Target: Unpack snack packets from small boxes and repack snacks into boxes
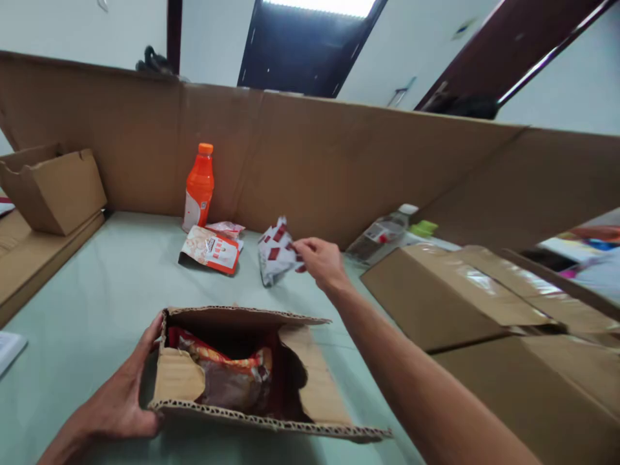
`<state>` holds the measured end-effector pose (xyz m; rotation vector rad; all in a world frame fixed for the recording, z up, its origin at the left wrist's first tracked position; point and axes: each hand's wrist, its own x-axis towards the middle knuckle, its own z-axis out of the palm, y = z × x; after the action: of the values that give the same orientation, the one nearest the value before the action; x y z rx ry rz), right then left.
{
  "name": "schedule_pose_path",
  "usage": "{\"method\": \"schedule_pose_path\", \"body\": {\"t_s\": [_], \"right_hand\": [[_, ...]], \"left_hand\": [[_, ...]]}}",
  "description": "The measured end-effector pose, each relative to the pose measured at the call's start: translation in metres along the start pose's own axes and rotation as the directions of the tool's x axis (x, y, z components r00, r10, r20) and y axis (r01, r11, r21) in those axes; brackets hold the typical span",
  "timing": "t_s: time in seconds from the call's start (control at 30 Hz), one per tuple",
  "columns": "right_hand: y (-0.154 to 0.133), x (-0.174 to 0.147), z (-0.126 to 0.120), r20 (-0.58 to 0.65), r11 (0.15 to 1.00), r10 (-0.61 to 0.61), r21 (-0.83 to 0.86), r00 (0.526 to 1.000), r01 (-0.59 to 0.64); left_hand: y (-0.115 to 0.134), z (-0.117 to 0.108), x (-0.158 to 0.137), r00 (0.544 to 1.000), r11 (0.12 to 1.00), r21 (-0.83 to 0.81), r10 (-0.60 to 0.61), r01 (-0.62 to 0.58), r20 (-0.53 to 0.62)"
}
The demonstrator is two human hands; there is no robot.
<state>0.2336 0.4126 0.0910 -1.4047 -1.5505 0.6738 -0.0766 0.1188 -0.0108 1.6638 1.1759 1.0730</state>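
Observation:
My left hand grips the left end of an open cardboard box, with fingers behind the end wall and thumb at the near side. Inside the box lies a red and brown plastic food packet; shadow hides the deeper contents. Beyond the box, my right hand pinches the right edge of a white packet with dark red squares. That packet is slightly blurred, and I cannot tell whether it touches the table. Left of it, a red and white food pouch lies flat.
An orange drink bottle stands before the cardboard partition, near a small pink-white wrapper. A clear bottle leans behind taped cardboard boxes on the right. A small open carton sits at the left.

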Motion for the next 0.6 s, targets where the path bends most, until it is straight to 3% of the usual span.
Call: {"method": "schedule_pose_path", "body": {"t_s": [0.13, 0.2, 0.27, 0.3, 0.37, 0.4, 0.43, 0.5, 0.57, 0.6], "right_hand": [[-0.042, -0.028, -0.006, 0.092, 0.978, -0.136, 0.174, 0.986, 0.119], [-0.067, -0.061, -0.024, 0.178, 0.934, -0.296, 0.260, 0.938, 0.245], [-0.087, -0.095, -0.046, 0.369, 0.889, -0.441, 0.305, 0.818, 0.342], [-0.095, -0.110, -0.054, 0.494, 0.874, -0.485, 0.301, 0.722, 0.381], [-0.102, -0.134, -0.061, 0.710, 0.848, -0.476, 0.213, 0.520, 0.486], [-0.103, -0.143, -0.058, 0.784, 0.818, -0.437, 0.143, 0.440, 0.558], [-0.101, -0.149, -0.053, 0.840, 0.775, -0.382, 0.063, 0.386, 0.629], [-0.097, -0.155, -0.037, 0.912, 0.676, -0.254, -0.072, 0.323, 0.733], [-0.093, -0.157, -0.024, 0.951, 0.614, -0.180, -0.091, 0.251, 0.784], [-0.092, -0.156, -0.022, 0.953, 0.603, -0.206, -0.056, 0.223, 0.796]], "left_hand": [[0.004, -0.004, -0.002, 1.000, 1.000, 0.008, 0.002, -0.002, 0.028], [0.003, -0.004, -0.002, 1.000, 1.000, 0.008, 0.006, -0.006, 0.029], [0.003, -0.002, -0.001, 0.999, 1.000, 0.009, 0.023, -0.023, 0.030], [0.004, -0.001, 0.000, 0.999, 0.999, 0.006, 0.034, -0.034, 0.031], [0.004, 0.000, 0.001, 0.998, 0.999, -0.007, 0.053, -0.053, 0.027], [0.004, 0.000, 0.001, 0.998, 0.998, -0.013, 0.055, -0.054, 0.029], [0.004, -0.001, 0.002, 0.998, 0.999, -0.015, 0.048, -0.048, 0.032], [0.002, -0.002, 0.002, 0.999, 1.000, -0.003, 0.031, -0.031, 0.034], [0.001, -0.004, 0.002, 0.999, 1.000, 0.010, 0.022, -0.022, 0.029], [0.000, -0.003, 0.002, 0.999, 1.000, 0.011, 0.022, -0.022, 0.025]]}}
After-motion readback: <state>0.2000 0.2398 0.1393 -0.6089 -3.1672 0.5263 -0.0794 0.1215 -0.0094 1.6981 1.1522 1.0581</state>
